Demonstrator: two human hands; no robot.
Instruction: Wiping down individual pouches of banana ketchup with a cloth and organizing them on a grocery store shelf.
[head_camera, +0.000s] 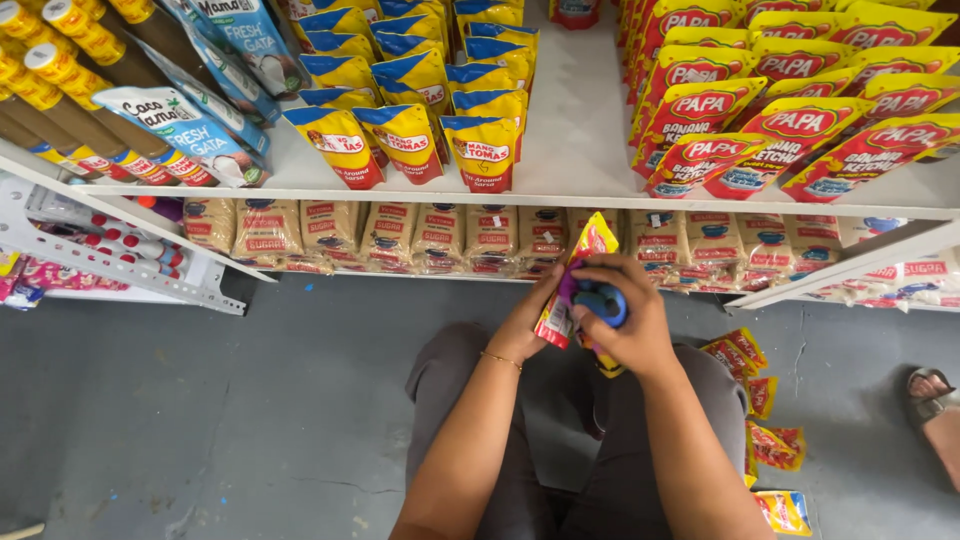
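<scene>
Person crouched or seated low at a store shelf, both hands meeting in front of the knees, just below the shelf's front edge (560, 197). Left hand (535, 318) has its fingers curled shut around the side of a small red and yellow sachet pouch (570, 290), held upright with its top near the lower shelf row of brown sugar packets (440, 235). Right hand (632, 315) is closed around a blue round-headed tool (600, 302), likely a price labeller or stamp, pressed against the pouch face; exact tool type hard to tell. The pouch looks light, soft and floppy, with a glossy film that is probably slippery, so it will likely buckle under the tool unless backed by palm or fingers; best held by the side seams or top seal, not squeezed in the filled middle. The tool looks rigid plastic, an easy one-hand grip. More matching sachets (765, 420) lie scattered on the grey floor (200, 420) by the right knee, toward the right edge of the view. Top shelf carries yellow and blue sauce pouches (410, 130) at centre and red and yellow ketchup pouches (790, 110) at the right end. Another person's sandalled foot (932, 395) sits at the far right edge of the floor.
</scene>
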